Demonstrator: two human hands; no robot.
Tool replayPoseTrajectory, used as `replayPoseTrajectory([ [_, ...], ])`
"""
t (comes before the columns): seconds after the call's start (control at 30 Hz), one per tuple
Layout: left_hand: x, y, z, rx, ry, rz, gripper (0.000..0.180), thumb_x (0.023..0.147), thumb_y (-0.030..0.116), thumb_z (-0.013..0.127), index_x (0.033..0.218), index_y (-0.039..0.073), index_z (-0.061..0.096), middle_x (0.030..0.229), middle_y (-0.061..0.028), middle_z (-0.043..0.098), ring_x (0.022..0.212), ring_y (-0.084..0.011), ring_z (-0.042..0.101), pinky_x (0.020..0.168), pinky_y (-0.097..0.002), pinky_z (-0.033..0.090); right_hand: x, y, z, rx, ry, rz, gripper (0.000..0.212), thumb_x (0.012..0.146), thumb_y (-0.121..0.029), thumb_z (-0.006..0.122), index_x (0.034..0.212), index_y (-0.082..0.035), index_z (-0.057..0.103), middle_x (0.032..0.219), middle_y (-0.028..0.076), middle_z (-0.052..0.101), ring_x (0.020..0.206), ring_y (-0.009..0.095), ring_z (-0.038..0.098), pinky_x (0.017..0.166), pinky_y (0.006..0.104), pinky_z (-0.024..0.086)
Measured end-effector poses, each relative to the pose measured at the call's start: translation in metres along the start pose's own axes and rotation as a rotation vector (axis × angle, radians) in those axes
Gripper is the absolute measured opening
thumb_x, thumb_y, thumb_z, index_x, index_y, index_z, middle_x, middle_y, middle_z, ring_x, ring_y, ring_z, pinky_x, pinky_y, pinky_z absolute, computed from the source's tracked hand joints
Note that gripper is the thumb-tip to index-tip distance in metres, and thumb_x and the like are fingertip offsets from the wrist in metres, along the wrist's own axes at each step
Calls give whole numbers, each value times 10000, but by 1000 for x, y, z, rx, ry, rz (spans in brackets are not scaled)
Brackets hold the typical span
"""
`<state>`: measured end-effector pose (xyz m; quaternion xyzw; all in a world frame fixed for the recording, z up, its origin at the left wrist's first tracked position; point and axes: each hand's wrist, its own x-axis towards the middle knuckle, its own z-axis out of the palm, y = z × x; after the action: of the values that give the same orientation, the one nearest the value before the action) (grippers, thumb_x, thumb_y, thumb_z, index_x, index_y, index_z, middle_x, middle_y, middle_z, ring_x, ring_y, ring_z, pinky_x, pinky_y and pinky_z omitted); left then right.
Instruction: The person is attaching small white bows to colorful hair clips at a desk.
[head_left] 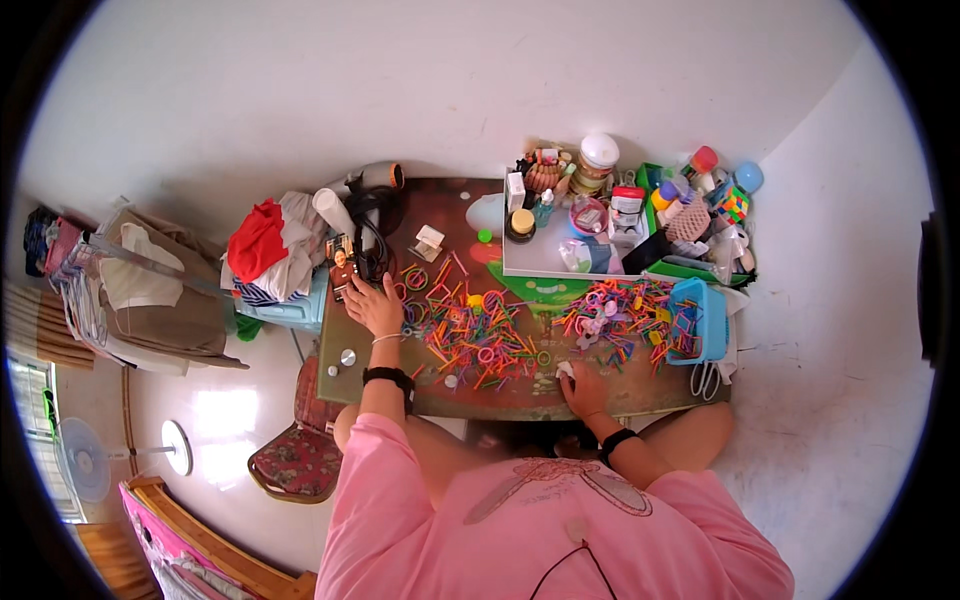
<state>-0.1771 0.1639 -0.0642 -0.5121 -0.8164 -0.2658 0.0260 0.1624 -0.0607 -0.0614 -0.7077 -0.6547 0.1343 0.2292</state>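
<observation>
Brown and cluttered, the surface [500, 399] bears heaps of colourful sticks [480, 335], with a crowded white tray [540, 262] behind and a blue basket [715, 325] at right. The left hand [376, 308] spreads its fingers loosely beside a picture card [342, 264]; the right hand [584, 391] pinches a white scrap [565, 370] near the front edge.

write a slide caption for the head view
Left hand beside colourful plastic sticks, right hand touching a crumpled white scrap, blue plastic basket at the right.
</observation>
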Motion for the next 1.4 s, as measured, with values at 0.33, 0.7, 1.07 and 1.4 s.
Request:
replayPoseTrajectory([
  [0.33,18,2,-7,-17,-116,114,824,840,626,402,1366,2,289,1356,-279,313,1311,-412,194,1057,-512,134,-1,-2,-1,0,16,1,216,815,-266,572,963,-111,548,836,104,589,729,311,573,608,421,457],
  [0.7,-1,7,-6,-82,-88,4,805,865,588,400,1365,-27,259,1356,-280,304,1294,-425,206,1047,-521,140,1,-4,-4,-18,-20,-1,233,816,-246,577,995,-100,543,851,114,599,746,316,577,617,413,453],
  [1.07,0,6,-1,-90,-26,-33,805,864,584,404,1371,-21,245,1357,-269,310,1296,-417,217,1050,-512,149,1,0,-1,-13,-1,-1,222,803,-235,585,976,-103,543,842,109,597,743,319,579,610,412,454],
  [1.4,18,-3,9,-36,-44,-16,807,865,595,390,1367,-22,256,1338,-267,343,1283,-427,235,1046,-515,154,3,-5,-5,-6,-20,9,184,809,-226,579,963,-128,558,846,93,597,741,308,580,605,409,453],
])
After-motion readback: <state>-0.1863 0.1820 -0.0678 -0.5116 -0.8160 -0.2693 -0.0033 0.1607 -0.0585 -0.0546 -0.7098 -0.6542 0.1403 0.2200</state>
